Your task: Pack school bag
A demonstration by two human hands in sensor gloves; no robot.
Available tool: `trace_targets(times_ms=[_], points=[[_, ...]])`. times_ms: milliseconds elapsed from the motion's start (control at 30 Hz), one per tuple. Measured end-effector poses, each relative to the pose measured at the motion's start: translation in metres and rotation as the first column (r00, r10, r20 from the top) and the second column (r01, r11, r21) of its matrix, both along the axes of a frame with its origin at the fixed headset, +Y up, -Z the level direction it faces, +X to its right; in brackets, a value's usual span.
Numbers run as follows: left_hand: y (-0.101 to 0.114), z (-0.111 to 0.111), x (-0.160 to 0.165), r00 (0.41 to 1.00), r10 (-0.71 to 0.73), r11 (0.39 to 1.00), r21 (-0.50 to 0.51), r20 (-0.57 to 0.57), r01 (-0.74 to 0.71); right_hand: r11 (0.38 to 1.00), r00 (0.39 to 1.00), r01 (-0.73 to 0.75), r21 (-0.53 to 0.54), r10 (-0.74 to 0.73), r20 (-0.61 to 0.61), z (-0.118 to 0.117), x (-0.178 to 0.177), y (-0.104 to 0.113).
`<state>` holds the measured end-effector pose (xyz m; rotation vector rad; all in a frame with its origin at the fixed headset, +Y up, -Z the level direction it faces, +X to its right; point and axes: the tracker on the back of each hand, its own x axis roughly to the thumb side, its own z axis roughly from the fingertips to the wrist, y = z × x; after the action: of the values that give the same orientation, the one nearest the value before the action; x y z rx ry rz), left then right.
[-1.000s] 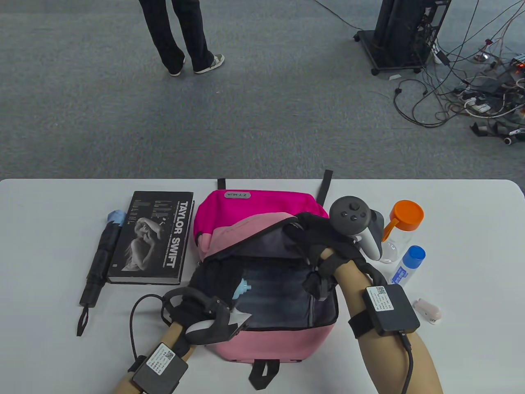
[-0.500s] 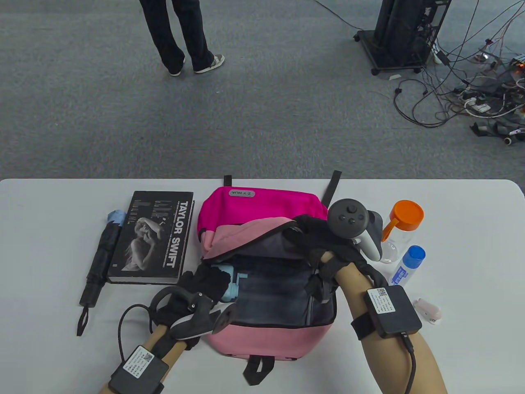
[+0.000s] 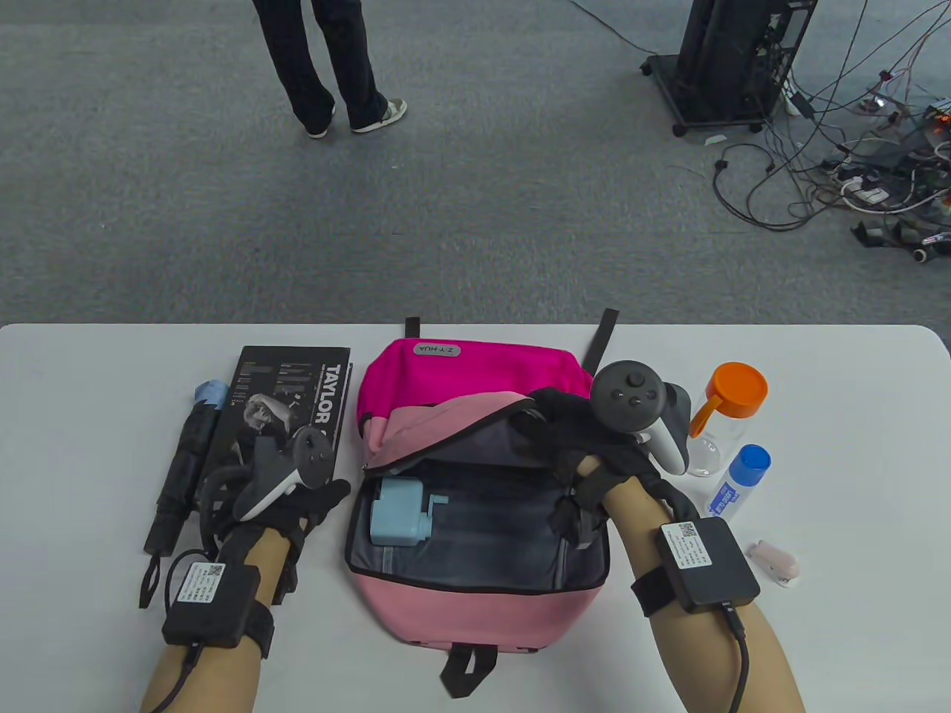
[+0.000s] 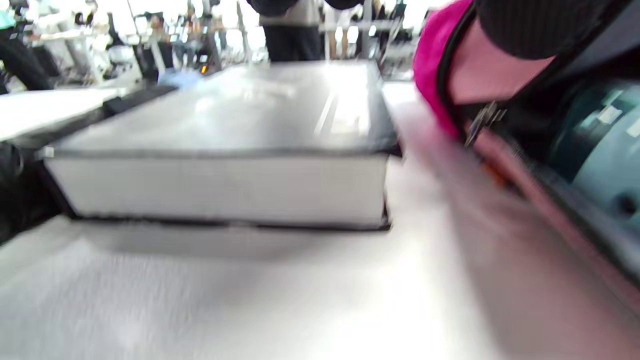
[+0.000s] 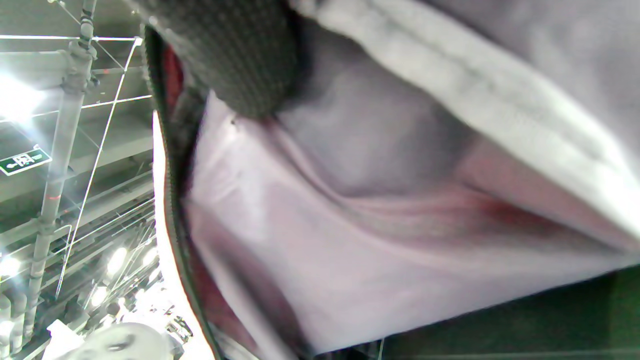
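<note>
The pink school bag [image 3: 475, 609] lies flat on the white bench [image 3: 832, 371] with its main compartment unzipped, and a pale blue item [image 3: 397, 512] sits inside against the left wall. The right hand [image 3: 587, 438] grips the upper flap [image 3: 446, 427] at its right edge and holds it up, so the mouth gapes; in the right wrist view a gloved fingertip [image 5: 240, 60] presses into the grey lining. The left hand [image 3: 286, 497] is out of the bag, hovering over the near right corner of the black hardcover book [image 3: 286, 386], fingers spread and holding nothing; whether they touch the cover cannot be told. In the left wrist view the book [image 4: 220, 150] shows as a thick block of pages, so it looks heavy and stiff, with a glossy cover that may slip. It would best be taken by its near edge or spine, thumb on top and fingers underneath, and slid in flat. The bag is soft fabric and will sag unless the flap is held. A folded black umbrella [image 3: 178, 475] lies just left of the book; an orange-capped bottle [image 3: 724, 416], a blue-capped tube [image 3: 739, 479] and a small pink item [image 3: 773, 561] wait on the right.
</note>
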<state>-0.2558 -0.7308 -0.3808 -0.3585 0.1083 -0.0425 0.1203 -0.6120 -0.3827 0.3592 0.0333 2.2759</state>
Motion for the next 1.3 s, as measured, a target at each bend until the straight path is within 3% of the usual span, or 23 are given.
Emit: trace_targets(times_ms=[167,233,267,333,467,800,967,1133,1200,1300], points=[[-0.034,-0.014,-0.001,0.991,-0.068,0.979,-0.200,-0.116,0.044,1.000,1.000,0.023,-0.011,-0.023,-0.001,-0.002,0.005,-0.005],[-0.044,-0.014,0.003,0.991,-0.059,0.984,-0.174,-0.117,0.038,0.999,0.999,0.035,-0.017,-0.035,-0.001,-0.003,0.007,-0.007],[-0.045,-0.014,0.008,0.986,-0.122,0.988,-0.111,-0.109,0.110,0.999,0.999,0.038,-0.022,-0.038,-0.005,-0.003,0.008,-0.009],[-0.045,-0.014,0.009,0.983,-0.160,0.985,-0.083,-0.093,0.152,0.999,0.999,0.040,-0.020,-0.040,-0.007,-0.002,0.008,-0.011],[-0.044,-0.010,0.009,0.985,-0.092,0.996,-0.030,-0.144,0.089,0.999,0.999,0.030,-0.015,-0.030,-0.017,0.001,0.005,-0.013],[-0.029,0.005,0.018,0.992,-0.122,0.992,-0.047,-0.031,0.121,1.000,0.999,0.028,-0.012,-0.028,-0.018,0.002,0.006,-0.013],[0.012,0.014,0.003,0.992,0.124,0.992,-0.005,-0.022,-0.124,1.000,1.000,0.025,-0.008,-0.026,-0.012,0.002,0.006,-0.013],[0.046,0.027,-0.022,0.916,0.401,0.916,-0.009,0.018,-0.401,0.999,0.999,0.044,-0.014,-0.044,-0.012,0.001,0.007,-0.015],[0.057,0.033,-0.038,0.845,0.534,0.843,0.060,0.023,-0.535,0.999,0.999,0.040,-0.016,-0.040,-0.015,0.001,0.007,-0.014],[0.063,0.042,-0.057,0.815,0.579,0.793,0.223,0.014,-0.567,0.999,0.999,0.041,-0.009,-0.041,-0.010,0.001,0.007,-0.010]])
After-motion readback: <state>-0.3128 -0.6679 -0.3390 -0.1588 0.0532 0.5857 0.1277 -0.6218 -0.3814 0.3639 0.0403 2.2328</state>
